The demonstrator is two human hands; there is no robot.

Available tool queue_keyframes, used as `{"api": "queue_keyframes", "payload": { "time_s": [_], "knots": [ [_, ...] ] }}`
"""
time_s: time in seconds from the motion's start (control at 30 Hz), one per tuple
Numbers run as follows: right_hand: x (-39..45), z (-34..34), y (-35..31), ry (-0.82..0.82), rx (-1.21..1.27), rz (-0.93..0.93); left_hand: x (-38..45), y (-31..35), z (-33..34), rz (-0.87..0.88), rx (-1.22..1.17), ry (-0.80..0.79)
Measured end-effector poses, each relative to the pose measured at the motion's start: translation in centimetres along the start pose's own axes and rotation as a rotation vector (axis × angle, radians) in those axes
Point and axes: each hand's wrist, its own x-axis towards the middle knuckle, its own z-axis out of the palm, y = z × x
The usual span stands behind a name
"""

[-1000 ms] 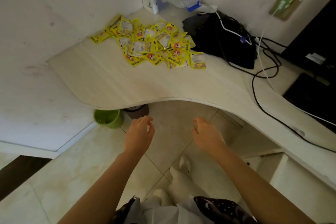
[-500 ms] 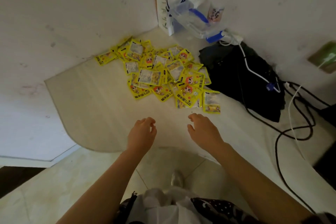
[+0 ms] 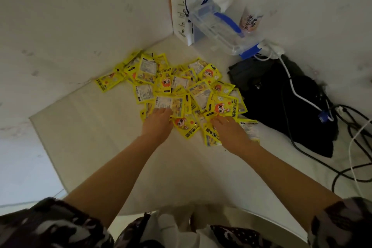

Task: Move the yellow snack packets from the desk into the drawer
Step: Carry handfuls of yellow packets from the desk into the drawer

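Both hands' fingers, left hand and right hand, rest on the yellow snack packets; grip unclear.

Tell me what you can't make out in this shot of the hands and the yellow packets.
- Drawer: nowhere in the head view.
- Left hand and right hand fingertips: hidden at the near edge of the yellow snack packets, so any grip is unclear.
- Packet count: overlapping and blurred.
- Black bag contents: hidden.

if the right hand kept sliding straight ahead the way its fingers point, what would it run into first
Probably the flat yellow foil snack packet with the orange cartoon face, lying just beyond the right hand in the pile. The hand already rests on other packets, so depth is hard to judge.
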Motion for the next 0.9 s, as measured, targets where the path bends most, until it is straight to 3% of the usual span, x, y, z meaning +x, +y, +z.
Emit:
{"api": "queue_keyframes", "payload": {
  "time_s": [0.3,0.43,0.9],
  "knots": [
    [2.4,0.3,1.4,-0.066,-0.23,-0.056,7.0,-1.5,0.8,0.117,0.13,-0.064],
    [2.6,-0.1,1.4,0.042,-0.206,-0.096,8.4,-1.6,0.7,0.069,0.09,-0.088],
    [3.6,-0.2,1.1,0.083,-0.135,-0.174,4.3,-4.1,1.8,0.002,0.172,-0.066]
  ]
}}
